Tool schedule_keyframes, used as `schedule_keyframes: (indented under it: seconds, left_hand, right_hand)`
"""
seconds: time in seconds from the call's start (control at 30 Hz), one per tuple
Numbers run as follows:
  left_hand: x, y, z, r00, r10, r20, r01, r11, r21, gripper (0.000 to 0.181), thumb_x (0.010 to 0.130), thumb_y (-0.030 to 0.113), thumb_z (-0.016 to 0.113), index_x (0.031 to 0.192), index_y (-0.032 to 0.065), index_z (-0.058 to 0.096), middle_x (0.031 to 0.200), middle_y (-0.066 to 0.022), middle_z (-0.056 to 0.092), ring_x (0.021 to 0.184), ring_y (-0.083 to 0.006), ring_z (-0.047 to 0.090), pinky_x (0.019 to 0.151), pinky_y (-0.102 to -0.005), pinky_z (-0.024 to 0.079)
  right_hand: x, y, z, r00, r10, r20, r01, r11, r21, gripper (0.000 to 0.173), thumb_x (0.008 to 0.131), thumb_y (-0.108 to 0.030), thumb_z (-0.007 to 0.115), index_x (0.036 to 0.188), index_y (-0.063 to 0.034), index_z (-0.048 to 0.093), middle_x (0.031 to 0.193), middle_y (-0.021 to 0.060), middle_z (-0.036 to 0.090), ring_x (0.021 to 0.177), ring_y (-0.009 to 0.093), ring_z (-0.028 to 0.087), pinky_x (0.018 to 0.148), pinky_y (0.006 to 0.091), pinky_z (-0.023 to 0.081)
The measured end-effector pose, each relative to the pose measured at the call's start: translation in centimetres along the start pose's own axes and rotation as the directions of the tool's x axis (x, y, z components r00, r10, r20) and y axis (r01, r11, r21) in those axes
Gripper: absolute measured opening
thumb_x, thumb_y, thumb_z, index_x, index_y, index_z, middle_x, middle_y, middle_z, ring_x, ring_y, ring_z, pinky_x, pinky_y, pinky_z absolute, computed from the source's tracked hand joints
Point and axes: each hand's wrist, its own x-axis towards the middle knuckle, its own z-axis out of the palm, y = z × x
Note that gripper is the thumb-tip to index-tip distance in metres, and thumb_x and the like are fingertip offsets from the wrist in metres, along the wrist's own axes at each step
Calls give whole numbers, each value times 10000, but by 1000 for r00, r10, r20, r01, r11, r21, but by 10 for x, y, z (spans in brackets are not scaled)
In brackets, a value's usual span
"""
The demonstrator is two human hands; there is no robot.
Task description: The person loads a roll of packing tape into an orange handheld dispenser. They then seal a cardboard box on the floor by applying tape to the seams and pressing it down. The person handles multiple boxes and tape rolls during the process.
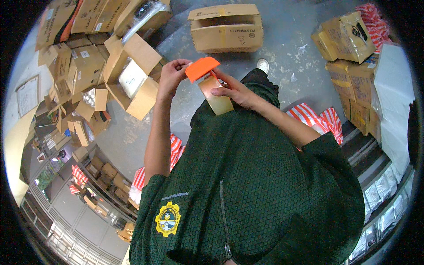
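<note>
My right hand (237, 91) grips a tape dispenser with an orange plastic head (202, 68), thumb lying across its wide roll of packing tape (217, 99). At the far left edge of the orange head, the fingers of my left hand (174, 76) are pinched together. Whether they hold the plastic edge or the tape's end is too small to make out. The dispenser is held in front of my waist, above my dark trousers. Beyond it on the floor stands a cardboard box (228, 38), its top flaps partly raised.
On the left is an open carton (132, 79) with a white package inside, beside stacked cardboard boxes (86, 66). Taped cartons (354, 86) are piled on the right. Red-and-white striped bags (311, 117) lie behind my right arm. Shelving (102, 179) holds more boxes at lower left.
</note>
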Motion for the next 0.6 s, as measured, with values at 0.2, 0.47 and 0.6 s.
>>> schedule_keyframes:
  seconds: [0.2,0.47,0.6]
  left_hand:
    - [-4,-16,20,998,-15,-58,-1,967,-255,261,951,215,661,1111,11,639,985,-65,696,815,-132,677,698,-253,537]
    - [-16,3,31,973,108,-206,-154,963,-220,268,967,246,663,1095,20,597,974,-51,652,845,-105,630,653,-258,507]
    - [-6,10,18,973,129,-190,-161,974,-160,269,961,240,673,1081,6,615,928,-34,644,800,-93,601,661,-250,495]
  right_hand:
    - [9,18,-2,998,-12,67,9,999,53,1268,660,-279,938,1607,-127,108,1521,138,389,1322,264,497,1103,407,430]
    - [17,14,5,993,-99,57,103,991,-85,1319,638,-335,942,1604,-126,68,1586,140,271,1401,293,398,1128,456,390]
    - [20,20,7,987,-157,46,156,988,13,1288,662,-337,925,1607,-150,70,1577,160,291,1372,327,431,1107,474,409]
